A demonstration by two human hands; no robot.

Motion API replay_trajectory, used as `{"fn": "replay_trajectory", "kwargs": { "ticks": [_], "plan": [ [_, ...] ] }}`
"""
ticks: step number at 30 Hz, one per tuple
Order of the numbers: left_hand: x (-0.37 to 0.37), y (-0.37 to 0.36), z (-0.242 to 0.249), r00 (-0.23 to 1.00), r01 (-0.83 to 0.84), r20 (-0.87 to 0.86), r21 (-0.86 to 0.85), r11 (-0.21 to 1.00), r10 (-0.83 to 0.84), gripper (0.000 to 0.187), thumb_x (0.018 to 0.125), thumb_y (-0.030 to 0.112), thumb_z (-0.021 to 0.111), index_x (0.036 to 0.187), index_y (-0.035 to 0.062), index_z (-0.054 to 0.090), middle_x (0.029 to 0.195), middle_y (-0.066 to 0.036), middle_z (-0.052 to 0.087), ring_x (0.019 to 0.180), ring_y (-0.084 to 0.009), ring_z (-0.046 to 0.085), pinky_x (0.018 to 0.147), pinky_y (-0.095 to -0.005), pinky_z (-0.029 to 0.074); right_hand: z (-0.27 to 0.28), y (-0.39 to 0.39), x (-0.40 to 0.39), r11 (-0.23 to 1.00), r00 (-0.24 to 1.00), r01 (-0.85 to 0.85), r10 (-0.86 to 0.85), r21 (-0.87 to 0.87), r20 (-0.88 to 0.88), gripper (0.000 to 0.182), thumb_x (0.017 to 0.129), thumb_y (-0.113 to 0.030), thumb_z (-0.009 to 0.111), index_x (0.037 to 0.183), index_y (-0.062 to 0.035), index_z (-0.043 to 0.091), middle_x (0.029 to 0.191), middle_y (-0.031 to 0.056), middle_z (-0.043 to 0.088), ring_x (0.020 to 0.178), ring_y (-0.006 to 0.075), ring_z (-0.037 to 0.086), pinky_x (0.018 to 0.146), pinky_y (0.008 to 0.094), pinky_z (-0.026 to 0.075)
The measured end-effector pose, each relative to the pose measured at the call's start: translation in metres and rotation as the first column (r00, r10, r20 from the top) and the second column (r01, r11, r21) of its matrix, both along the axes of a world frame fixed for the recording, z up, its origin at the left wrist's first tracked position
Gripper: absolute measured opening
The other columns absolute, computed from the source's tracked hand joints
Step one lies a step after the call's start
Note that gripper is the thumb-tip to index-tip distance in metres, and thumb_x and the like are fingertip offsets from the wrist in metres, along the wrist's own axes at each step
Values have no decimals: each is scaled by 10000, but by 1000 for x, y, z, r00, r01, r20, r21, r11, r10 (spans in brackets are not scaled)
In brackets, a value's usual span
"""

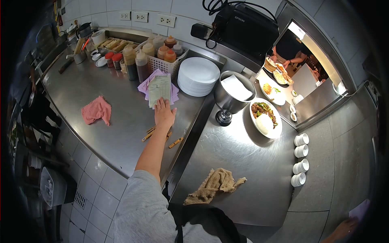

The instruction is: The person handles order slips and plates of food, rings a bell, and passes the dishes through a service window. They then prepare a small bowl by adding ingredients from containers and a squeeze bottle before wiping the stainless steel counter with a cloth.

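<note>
My left hand point(164, 114) reaches out over the steel counter, its fingers stretched flat on the lower edge of a printed order slip point(159, 87). Purple paper slips point(174, 94) lie fanned out beneath that slip. Just behind the hand, by my forearm, are several wooden clothespins point(176, 142). At the dim lower right edge, my right hand point(344, 229) is closed on a purple paper slip point(360, 210); its fingers are partly hidden in shadow. A stack of white plates point(198, 76) stands to the right of the slips.
Sauce bottles point(142, 65) and a white basket point(160, 67) line the back. A pink cloth point(96, 110) and a brown cloth point(214, 186) lie on the counters. A metal pot point(229, 97), a call bell point(223, 118) and a plate of food point(265, 118) stand near the pass window, where another person's hands show.
</note>
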State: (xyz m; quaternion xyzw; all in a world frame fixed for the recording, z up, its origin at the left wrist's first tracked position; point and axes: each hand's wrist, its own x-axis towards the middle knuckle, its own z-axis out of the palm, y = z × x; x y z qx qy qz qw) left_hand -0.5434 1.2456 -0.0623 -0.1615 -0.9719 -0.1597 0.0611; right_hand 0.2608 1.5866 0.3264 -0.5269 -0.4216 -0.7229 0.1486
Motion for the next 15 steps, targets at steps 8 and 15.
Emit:
{"fn": "replay_trajectory", "kwargs": {
  "ticks": [8, 15],
  "plan": [
    [0, 0, -1, 1000, 2, 1, 3, 1000, -2, 612, 914, 403, 432, 1367, 10, 313, 1457, -198, 223, 1354, -329, 199, 1110, -427, 172, 0, -11, -10, 990, 989, 140, -139, -20, 57, 375, 936, -274, 470, 1227, -41, 508, 1203, 131, 540, 1098, 258, 540, 921, 320, 458],
    [0, 0, -1, 1000, -7, 7, -13, 1000, 7, 607, 912, 416, 429, 1364, 25, 325, 1463, -187, 218, 1359, -317, 190, 1112, -417, 173, 6, 6, 21, 991, 996, -72, 66, -112, -62, 413, 919, -297, 505, 1239, -36, 502, 1240, 176, 509, 1168, 298, 479, 984, 370, 403]
  ]
}}
